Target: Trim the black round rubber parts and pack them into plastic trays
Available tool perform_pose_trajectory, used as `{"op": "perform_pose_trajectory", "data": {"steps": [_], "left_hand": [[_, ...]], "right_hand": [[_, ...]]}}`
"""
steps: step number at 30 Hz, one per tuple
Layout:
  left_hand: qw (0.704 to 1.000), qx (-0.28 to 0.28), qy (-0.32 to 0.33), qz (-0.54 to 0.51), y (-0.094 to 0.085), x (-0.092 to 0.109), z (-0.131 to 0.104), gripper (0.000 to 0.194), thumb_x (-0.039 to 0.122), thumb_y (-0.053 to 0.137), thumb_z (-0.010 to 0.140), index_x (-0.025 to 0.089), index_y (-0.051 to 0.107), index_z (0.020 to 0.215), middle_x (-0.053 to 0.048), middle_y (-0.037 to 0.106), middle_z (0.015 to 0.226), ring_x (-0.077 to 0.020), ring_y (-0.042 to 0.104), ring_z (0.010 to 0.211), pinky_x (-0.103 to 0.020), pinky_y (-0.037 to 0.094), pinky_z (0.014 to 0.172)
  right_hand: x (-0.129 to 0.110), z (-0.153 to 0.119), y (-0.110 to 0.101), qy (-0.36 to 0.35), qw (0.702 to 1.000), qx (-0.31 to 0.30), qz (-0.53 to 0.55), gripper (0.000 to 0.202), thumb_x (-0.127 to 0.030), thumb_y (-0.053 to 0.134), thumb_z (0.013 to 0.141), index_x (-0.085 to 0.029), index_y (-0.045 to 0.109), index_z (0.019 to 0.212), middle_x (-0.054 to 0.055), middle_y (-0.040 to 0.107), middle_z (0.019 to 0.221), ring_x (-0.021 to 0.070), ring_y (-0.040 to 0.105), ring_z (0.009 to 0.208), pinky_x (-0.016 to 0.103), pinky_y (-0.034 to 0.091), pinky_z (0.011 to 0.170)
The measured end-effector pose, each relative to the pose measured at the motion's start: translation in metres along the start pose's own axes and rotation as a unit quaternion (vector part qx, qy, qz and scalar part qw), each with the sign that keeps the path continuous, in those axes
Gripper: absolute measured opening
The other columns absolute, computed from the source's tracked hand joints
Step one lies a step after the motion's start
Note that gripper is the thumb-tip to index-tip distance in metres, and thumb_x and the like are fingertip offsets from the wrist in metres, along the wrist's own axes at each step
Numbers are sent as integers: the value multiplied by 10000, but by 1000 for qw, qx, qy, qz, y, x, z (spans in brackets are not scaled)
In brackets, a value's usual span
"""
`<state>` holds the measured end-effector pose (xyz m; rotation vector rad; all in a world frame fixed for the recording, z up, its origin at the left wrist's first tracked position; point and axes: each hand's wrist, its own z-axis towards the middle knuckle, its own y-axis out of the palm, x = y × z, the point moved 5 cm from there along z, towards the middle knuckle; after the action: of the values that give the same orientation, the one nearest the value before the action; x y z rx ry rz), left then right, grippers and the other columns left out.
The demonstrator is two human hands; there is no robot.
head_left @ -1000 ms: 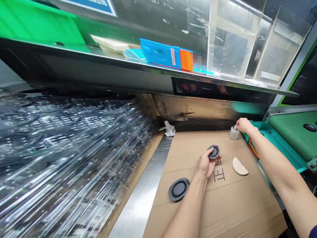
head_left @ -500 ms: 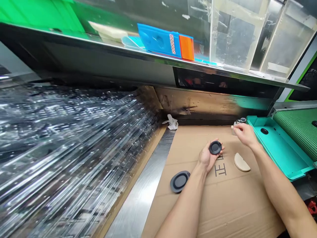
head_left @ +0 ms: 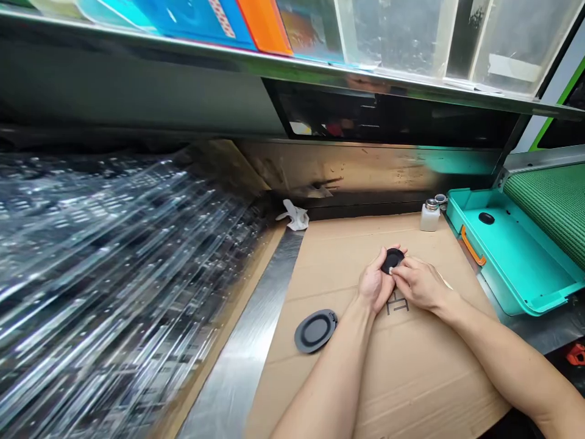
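Observation:
My left hand (head_left: 375, 283) holds a small round black dish-like part (head_left: 392, 260) in its fingers, face up. Pinched in the fingers of my right hand (head_left: 420, 281) is a small white piece (head_left: 391, 272), too small to name. It is at the lower edge of the black part and seems to touch it. A larger grey oval part (head_left: 315, 331) with a recessed ring lies on the cardboard (head_left: 411, 372), left of my left forearm. Behind my right hand, only a sliver of the cream half-round pad (head_left: 445, 281) shows.
A white pump bottle (head_left: 429, 215) stands at the cardboard's back edge. To the right are a teal tray (head_left: 525, 256) with a black disc in it and a green mesh belt (head_left: 553, 201). Clear plastic trays (head_left: 137, 274) fill the left. A shelf (head_left: 320, 70) overhangs the back.
My right hand has come from beside the bottle down and left to the black part in my left hand. The whole view has shifted, showing less of the shelf.

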<state>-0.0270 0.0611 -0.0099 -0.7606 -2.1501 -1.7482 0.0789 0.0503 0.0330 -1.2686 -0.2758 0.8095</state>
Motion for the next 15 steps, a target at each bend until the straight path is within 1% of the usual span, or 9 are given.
{"op": "perform_pose_trajectory", "data": {"steps": [4, 7, 10, 13, 15], "left_hand": [[1000, 16, 16, -19, -1, 0, 0, 326, 296, 417, 1034, 108, 683, 1016, -135, 719, 1041, -236, 690, 1023, -410, 528, 1006], [999, 29, 14, -36, -1, 0, -1, 350, 290, 384, 1044, 110, 679, 990, -125, 715, 1035, -226, 692, 1004, -394, 527, 1002], [998, 31, 20, -43, 0, 1, -2, 370, 294, 366, 1049, 112, 678, 969, -123, 712, 1038, -222, 689, 1002, -393, 525, 1001], [998, 38, 21, -47, -1, 1, -3, 375, 290, 364, 1048, 115, 681, 950, -123, 714, 1031, -214, 688, 981, -389, 523, 1001], [998, 39, 22, -53, -1, 0, -3, 371, 285, 368, 1047, 117, 682, 943, -120, 715, 1033, -209, 687, 971, -389, 521, 1004]], "right_hand": [[-1, 1, -2, 24, 999, 0, -46, 170, -211, 541, 1003, -202, 710, 1015, 67, 629, 1008, 200, 559, 962, 277, 451, 825], [-5, 2, -1, -4, 998, -19, -61, 166, -219, 542, 1004, -206, 705, 980, 68, 631, 1007, 205, 552, 968, 282, 445, 827], [-4, 2, -2, 12, 998, -7, -67, 165, -207, 536, 1004, -202, 702, 1003, 72, 636, 1030, 208, 553, 969, 286, 445, 822], [-5, 1, -1, -7, 998, -12, -57, 164, -216, 541, 1005, -205, 702, 983, 65, 640, 1013, 205, 556, 965, 285, 446, 832], [-4, 1, 0, -2, 999, -5, -51, 167, -212, 539, 1004, -210, 705, 984, 60, 644, 1011, 201, 560, 969, 283, 447, 837]]}}
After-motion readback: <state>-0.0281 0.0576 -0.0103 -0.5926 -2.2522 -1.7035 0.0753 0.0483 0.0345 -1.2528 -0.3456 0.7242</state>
